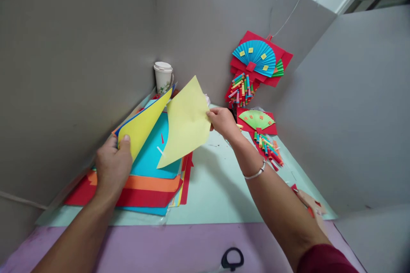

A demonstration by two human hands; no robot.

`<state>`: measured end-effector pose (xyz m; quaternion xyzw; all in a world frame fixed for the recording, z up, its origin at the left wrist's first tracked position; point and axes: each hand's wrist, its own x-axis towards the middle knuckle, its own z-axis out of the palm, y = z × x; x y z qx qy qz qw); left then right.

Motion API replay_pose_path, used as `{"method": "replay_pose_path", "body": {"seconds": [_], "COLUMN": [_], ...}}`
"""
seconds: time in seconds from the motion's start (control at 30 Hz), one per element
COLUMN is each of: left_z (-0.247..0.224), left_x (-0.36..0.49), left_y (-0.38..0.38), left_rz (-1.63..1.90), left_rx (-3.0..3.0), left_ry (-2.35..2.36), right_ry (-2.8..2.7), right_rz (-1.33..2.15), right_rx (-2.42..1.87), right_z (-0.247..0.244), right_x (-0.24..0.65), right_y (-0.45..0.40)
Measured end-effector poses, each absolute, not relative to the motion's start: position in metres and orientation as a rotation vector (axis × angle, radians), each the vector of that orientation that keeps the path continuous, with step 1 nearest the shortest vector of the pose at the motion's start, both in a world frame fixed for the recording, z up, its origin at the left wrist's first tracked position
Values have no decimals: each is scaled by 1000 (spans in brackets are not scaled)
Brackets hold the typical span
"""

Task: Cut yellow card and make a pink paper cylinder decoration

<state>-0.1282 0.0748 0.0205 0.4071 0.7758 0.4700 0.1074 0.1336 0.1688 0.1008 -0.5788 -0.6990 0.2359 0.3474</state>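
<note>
The left hand [113,164] grips yellow and blue paper [145,121] over the pile [150,187]. The right hand [223,121] pinches a pale yellow sheet [188,126] by its edge.

Pale sheet [187,126]: I see it plain, gently bowed, raised aslant.
Bright yellow sheet [145,121]: lifted, curling, to its left.

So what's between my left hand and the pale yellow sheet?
The head view shows brighter yellow paper in your left hand, then turquoise paper lying below.
</note>
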Motion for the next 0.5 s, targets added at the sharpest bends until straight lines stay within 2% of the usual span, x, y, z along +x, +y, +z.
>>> {"method": "replay_pose_path", "body": {"seconds": [0.2, 0.5], "left_z": [22, 11], "left_x": [-121, -106], "left_y": [73, 78], "left_rz": [1297, 1125], "left_rx": [1270, 1410], "left_ry": [2303, 2263], "right_ry": [-1634, -1281], "right_rz": [776, 973], "right_rx": [-1538, -1677], "right_z": [80, 66], "right_x": [172, 262], "right_y": [151, 60]}}
